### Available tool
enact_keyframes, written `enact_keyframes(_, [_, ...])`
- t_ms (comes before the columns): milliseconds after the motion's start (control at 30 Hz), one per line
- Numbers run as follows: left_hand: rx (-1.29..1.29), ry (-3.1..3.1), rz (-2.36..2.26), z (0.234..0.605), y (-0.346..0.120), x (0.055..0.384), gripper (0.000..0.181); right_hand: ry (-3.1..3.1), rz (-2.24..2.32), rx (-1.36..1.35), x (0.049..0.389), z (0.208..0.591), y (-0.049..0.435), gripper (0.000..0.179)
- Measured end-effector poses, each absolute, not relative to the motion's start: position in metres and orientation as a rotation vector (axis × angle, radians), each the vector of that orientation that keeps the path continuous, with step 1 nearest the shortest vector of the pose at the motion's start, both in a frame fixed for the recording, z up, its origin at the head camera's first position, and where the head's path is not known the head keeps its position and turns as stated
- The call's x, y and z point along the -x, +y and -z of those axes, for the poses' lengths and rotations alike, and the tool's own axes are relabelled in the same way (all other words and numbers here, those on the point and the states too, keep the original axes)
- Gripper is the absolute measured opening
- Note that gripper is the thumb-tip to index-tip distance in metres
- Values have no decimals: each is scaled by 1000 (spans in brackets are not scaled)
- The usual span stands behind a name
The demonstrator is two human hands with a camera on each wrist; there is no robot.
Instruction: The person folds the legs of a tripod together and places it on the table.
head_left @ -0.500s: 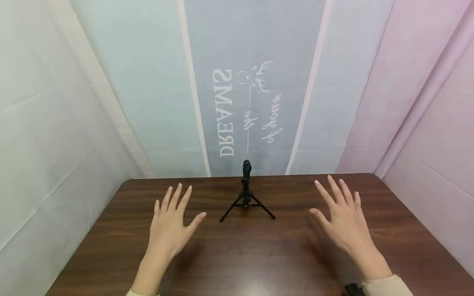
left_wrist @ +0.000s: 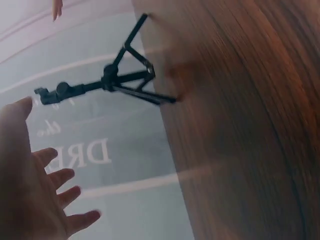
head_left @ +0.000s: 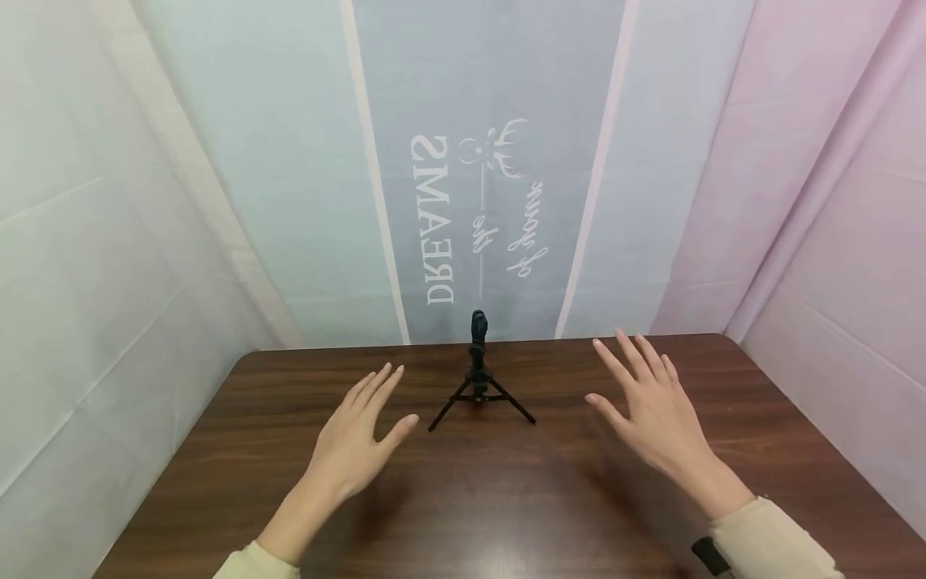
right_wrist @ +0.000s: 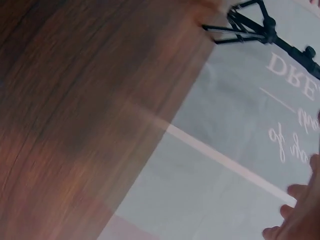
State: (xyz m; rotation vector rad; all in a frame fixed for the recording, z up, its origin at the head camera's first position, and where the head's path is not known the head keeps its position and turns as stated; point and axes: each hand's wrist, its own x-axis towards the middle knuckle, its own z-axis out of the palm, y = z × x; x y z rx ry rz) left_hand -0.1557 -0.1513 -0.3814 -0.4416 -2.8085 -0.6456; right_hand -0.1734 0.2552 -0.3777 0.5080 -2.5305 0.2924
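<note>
A small black tripod (head_left: 478,378) stands upright on spread legs near the back edge of the brown wooden table (head_left: 499,498). To its left my left hand (head_left: 354,442) hovers above the tabletop, fingers extended and thumb toward the tripod, holding nothing. On the other side my right hand (head_left: 654,414) is also raised over the table with its fingers spread and nothing in it. Both hands are apart from the tripod. The left wrist view shows the tripod (left_wrist: 110,77) beyond my thumb; in the right wrist view it appears at the top right (right_wrist: 267,30).
Behind the table hangs a blue-grey cloth (head_left: 499,72) with mirrored white lettering. Pale cloth walls (head_left: 87,241) close in the left and right sides. A black strap (head_left: 710,555) shows beside my right sleeve (head_left: 774,543).
My left hand has moved right, closer to the tripod, and its fingers have come closer together. The right hand has shifted slightly left and toward the back.
</note>
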Motion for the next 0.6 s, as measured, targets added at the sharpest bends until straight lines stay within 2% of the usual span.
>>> enact_keyframes(133, [489,-2793,819,376,-146,155,67,-2519,-334,-534,177,377,252,72])
enact_keyframes(600, [645,-2679,997,364,-132,178,59,-2451,-505,-649,190,385,247,76])
